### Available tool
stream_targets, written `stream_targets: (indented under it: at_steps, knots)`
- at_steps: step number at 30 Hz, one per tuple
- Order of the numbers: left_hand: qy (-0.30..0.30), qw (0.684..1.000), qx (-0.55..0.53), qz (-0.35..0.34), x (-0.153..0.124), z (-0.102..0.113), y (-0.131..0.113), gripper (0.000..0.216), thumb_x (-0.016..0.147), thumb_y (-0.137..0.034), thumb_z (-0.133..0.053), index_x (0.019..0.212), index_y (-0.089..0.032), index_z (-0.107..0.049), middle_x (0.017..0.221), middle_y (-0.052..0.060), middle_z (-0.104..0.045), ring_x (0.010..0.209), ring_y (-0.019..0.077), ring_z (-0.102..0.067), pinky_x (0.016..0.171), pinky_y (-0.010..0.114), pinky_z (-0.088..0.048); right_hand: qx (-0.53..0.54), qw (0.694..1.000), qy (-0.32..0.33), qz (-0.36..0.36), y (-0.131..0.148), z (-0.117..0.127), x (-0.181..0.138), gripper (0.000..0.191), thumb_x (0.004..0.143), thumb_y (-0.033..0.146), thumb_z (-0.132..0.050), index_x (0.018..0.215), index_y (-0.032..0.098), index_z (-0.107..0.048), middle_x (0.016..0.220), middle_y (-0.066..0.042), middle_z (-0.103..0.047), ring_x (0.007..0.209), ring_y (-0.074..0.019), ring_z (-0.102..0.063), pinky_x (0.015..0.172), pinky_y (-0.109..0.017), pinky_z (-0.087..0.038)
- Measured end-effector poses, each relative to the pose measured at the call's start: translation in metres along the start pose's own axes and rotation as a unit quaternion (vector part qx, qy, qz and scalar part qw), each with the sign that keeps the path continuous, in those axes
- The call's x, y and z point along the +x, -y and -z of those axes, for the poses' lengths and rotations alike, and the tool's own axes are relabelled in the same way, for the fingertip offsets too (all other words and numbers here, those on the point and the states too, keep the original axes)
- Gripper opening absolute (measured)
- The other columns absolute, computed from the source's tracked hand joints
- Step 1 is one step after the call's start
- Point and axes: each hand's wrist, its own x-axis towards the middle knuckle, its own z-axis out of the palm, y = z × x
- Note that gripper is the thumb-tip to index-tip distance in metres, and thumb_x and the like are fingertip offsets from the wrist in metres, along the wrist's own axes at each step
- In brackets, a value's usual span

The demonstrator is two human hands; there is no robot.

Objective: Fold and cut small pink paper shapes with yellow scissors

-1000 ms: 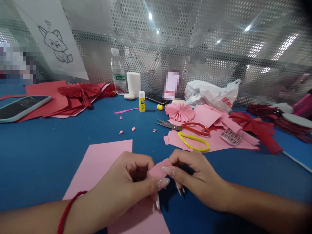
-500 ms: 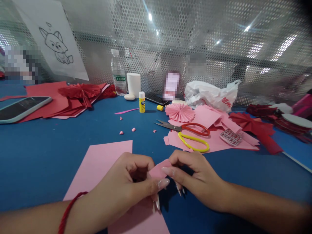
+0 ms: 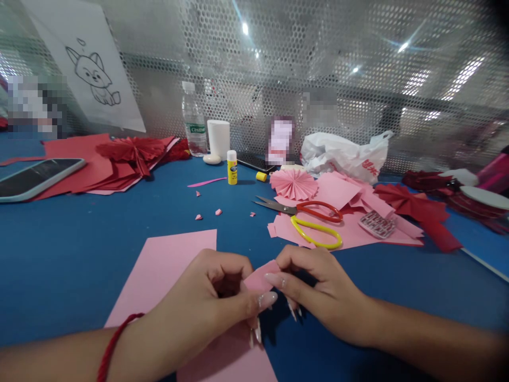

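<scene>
A blue tabletop (image 3: pixel 99 228) carries a pink sheet (image 3: pixel 159 276) at near left, pink scraps (image 3: pixel 218 212) and an upright glue stick (image 3: pixel 232 174) mid-table, pink papers (image 3: pixel 350 234) at right, red papers (image 3: pixel 79 164) at far left.

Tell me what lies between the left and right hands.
In the head view, a small pink paper piece, held by left hand and right hand.

In front of me a blue tabletop (image 3: pixel 71 254) runs back to a grey metal screen (image 3: pixel 246 79), pierced with rows of small holes. At the left a white sheet (image 3: pixel 129 116) with a line-drawn animal (image 3: pixel 93 77) is up against the metal. Starry points of light (image 3: pixel 245 28) shine high up, reflections or lamps, I can't tell, and pale streaks of glare (image 3: pixel 469 77) show toward the right
</scene>
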Motion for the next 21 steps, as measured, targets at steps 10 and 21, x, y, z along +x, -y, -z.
stream_targets:
  at_steps: [10,21]
  knots:
    - [0.009,1.000,-0.004,0.010,0.0018,0.0006,0.0026,0.038,0.064,-0.033,-0.093,0.055,-0.017,-0.060,0.047,-0.002,-0.064,0.037,0.0072,-0.047,0.038,0.016,-0.031,-0.001,1.000,0.001,-0.005,0.0004,-0.0008,0.0013,0.027,0.099,0.037,-0.063,0.081,0.018,-0.057,0.058,0.007,-0.053,0.048,-0.0059,-0.048,0.049,-0.016,-0.039]
    - [-0.007,1.000,0.009,0.004,0.0021,0.0003,0.0028,0.036,0.065,-0.033,-0.092,0.055,-0.016,-0.062,0.048,-0.001,-0.064,0.039,0.0066,-0.048,0.036,0.014,-0.028,-0.004,1.000,-0.003,0.009,0.0035,-0.0005,-0.0003,0.026,0.100,0.038,-0.060,0.086,0.017,-0.059,0.061,0.005,-0.055,0.051,-0.0066,-0.050,0.050,-0.017,-0.040]
